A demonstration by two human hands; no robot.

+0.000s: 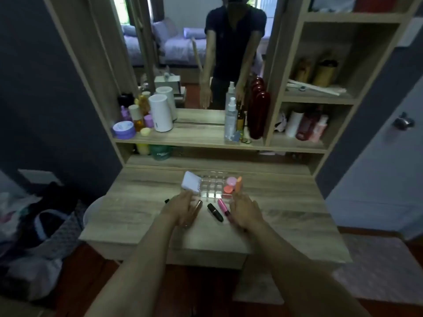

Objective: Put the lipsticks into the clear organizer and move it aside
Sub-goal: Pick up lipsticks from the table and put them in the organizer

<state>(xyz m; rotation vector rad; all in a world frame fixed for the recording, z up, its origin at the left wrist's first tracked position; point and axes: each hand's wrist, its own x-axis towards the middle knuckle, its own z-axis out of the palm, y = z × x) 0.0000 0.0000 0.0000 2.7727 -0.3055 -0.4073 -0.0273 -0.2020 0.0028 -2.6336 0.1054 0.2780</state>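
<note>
A clear organizer point(211, 187) with small compartments stands on the wooden vanity top, its middle cells empty. In front of it lie a black lipstick point(215, 212), a pink lipstick point(223, 208) and a bronze lipstick point(198, 205). My left hand point(180, 209) hovers over the bronze lipstick, fingers apart, holding nothing. My right hand point(246, 211) rests just right of the pink lipstick, fingers spread. A dark item point(166, 200) peeks out left of my left hand.
A white box point(191, 183) leans at the organizer's left; pink and orange jars point(231, 184) sit at its right end. The shelf behind holds a white cylinder point(161, 112), a spray bottle point(230, 120), a dark red bottle point(258, 115) and a purple jar point(124, 129). A mirror stands behind.
</note>
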